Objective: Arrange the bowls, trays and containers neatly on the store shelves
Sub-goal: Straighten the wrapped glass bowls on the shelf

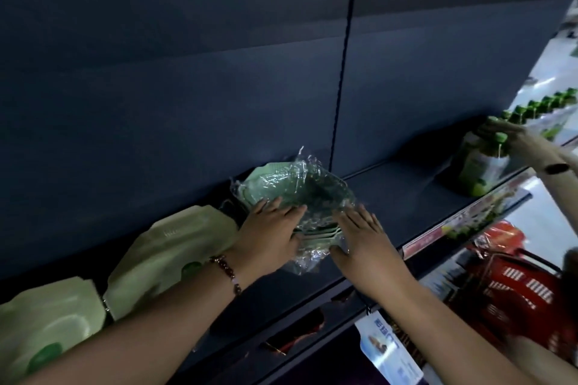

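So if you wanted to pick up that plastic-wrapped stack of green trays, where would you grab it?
Probably by the two side edges, one hand from each side, as the left hand and right hand already lie. The stack of trays is wide and flat, its rims form firm ridges, and the loose wrap on top would likely slip or tear.

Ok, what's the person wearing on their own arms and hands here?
Both forearms are bare, with no sleeves or gloves in view. The left wrist carries a beaded bracelet of dark reddish beads with a few paler ones. The left hand and right hand show no rings.
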Available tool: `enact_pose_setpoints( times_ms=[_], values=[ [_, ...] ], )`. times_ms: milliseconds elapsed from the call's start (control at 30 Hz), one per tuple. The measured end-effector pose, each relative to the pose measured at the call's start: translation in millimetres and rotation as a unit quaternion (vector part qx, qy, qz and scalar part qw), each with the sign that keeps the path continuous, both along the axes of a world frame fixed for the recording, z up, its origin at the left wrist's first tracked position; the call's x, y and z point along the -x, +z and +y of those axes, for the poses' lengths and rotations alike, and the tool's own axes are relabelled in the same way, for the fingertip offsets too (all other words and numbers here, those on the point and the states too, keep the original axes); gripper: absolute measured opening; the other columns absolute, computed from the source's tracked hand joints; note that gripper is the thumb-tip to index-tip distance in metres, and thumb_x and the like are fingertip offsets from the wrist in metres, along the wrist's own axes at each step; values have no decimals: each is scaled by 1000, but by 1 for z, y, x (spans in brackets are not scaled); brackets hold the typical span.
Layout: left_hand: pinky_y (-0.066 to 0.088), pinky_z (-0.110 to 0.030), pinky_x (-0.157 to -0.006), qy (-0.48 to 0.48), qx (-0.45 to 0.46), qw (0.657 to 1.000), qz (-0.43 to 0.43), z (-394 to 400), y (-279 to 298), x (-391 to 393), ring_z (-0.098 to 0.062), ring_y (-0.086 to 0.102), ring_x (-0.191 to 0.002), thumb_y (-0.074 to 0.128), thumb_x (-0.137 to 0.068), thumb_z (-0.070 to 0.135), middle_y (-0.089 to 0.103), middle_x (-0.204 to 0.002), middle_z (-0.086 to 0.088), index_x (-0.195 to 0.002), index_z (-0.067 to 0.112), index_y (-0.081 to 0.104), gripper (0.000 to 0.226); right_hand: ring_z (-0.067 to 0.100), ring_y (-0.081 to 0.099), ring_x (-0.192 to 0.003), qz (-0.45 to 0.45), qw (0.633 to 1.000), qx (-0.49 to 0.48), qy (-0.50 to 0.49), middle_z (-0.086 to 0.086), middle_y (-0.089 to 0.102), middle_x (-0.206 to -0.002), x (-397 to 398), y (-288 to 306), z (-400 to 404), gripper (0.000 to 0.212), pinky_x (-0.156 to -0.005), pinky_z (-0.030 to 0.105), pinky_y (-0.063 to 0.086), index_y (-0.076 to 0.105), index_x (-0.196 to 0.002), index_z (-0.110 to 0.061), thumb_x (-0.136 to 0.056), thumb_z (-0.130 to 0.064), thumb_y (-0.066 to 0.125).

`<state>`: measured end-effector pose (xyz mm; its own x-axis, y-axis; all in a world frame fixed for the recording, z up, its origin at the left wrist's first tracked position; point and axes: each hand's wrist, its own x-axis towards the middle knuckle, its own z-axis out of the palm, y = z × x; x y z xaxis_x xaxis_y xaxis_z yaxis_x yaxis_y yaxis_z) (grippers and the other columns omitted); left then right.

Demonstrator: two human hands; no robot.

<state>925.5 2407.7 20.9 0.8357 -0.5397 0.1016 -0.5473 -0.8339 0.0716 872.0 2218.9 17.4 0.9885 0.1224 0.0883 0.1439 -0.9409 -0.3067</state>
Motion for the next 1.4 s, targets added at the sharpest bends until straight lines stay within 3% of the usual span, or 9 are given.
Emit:
enact_pose_setpoints(
  times_ms=[133,233,400,633,867,1000,1133,1333,1400],
  values=[
    [43,-34,-102,5,42,999,-32,-2,1,-8,-9,63,-95,49,-97,32,69,-105,11,-116,25,64,25,21,-3,-149,14,999,-31,4,0,2,-162,-3,-9,-3,66,-120,32,-4,13,-153,-23,-97,-34,46],
    [49,-27,-87,15,65,997,-42,-3,3,-10,-4,57,-70,50,-98,26,62,-81,12,-96,23,66,17,11,8,-147,1,994,-112,6,-6,11,-160,-1,-10,-4,63,-119,27,8,23,-151,-26,-95,-27,51],
    [38,-27,-90,14,86,992,-97,-3,-1,-10,-11,61,-92,50,-97,21,66,-102,8,-102,20,63,14,7,41,-132,6,913,-399,-80,-11,40,-148,-9,-16,-10,57,-105,30,38,40,-143,-31,-90,-26,60],
    [45,-30,-89,-14,89,985,-147,1,10,17,-12,59,-93,58,-89,11,67,-100,8,-101,20,66,17,23,67,-94,151,630,-732,-214,7,64,-114,-27,0,-16,43,-77,40,59,57,-123,-18,-89,-44,61],
    [20,-34,-116,-19,113,983,-142,17,3,55,-15,48,-121,47,-92,21,61,-121,6,-114,21,64,28,25,69,-75,153,619,-742,-205,20,68,-104,-15,13,-8,15,-65,37,59,62,-103,-6,-89,-8,56],
    [-5,-43,-114,99,194,976,-13,26,6,80,-17,-25,-144,46,-86,65,-17,-160,10,-150,44,13,75,17,65,-60,115,611,-750,-224,7,68,-77,-4,9,3,18,-63,36,56,60,-95,-13,-88,2,52],
    [5,-37,-116,192,449,869,74,34,7,89,4,-16,-142,50,-73,74,-22,-155,26,-141,60,-11,92,29,63,-79,104,572,-777,-241,15,67,-94,4,2,6,25,-69,40,52,58,-102,-11,-87,6,47],
    [34,-32,-106,311,664,645,214,30,15,93,-8,51,-123,74,-62,64,34,-147,21,-142,61,12,101,28,66,-84,147,485,-834,-217,15,67,-102,18,-9,23,30,-73,38,54,58,-99,-11,-85,9,41],
    [45,-32,-98,299,696,616,215,29,17,97,-12,61,-113,76,-68,46,51,-134,17,-144,49,26,92,27,64,-82,157,496,-828,-209,13,66,-97,23,-14,31,27,-72,38,53,58,-91,-13,-84,9,43]
  ],
)
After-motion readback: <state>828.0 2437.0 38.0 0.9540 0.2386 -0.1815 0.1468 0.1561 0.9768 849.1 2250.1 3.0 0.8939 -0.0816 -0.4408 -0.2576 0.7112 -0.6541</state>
